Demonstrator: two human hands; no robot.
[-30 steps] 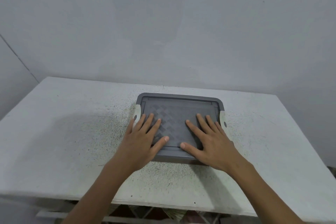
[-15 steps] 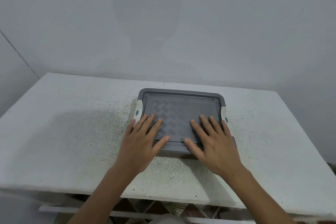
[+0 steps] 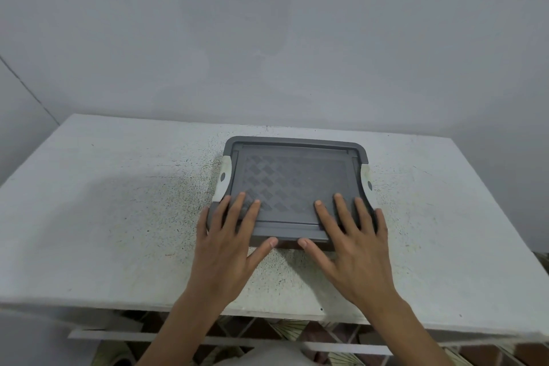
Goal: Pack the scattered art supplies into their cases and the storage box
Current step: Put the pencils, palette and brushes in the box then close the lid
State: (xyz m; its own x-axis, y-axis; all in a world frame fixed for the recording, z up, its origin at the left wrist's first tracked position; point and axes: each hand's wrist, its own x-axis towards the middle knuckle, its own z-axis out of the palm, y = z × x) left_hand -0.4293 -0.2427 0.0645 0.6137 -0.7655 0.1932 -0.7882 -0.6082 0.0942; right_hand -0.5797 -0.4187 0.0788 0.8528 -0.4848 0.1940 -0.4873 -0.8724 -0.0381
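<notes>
A person's two forearms reach in over the near edge of a speckled white table (image 3: 104, 217), both hands flat on the closed storage box (image 3: 297, 181) at the table's middle. The left hand (image 3: 225, 246) lies over the box's near left corner, fingers (image 3: 257, 208) straight and spread on the grey lid, thumb at the front rim. The right hand (image 3: 356, 249) mirrors it on the near right corner, fingers apart and pressing flat, thumb tip against the same front rim. Neither hand curls round anything; both lie spread, palms down.

Over the last second both hands have slid back from the patterned centre of the lid toward the box's near edge, so that the fingertips now cover only its front strip and the thumbs have dropped off the lid to the rim. That reads as a last press along the front to seat the lid, or the start of letting go; which one cannot be told.

A white latch (image 3: 225, 178) sits on the box's left side and another latch (image 3: 366, 184) on its right, both untouched; whether they are fastened is not clear. With the lid on, the packing looks all but done. Behind the box stands a bare grey wall (image 3: 267, 38).
</notes>
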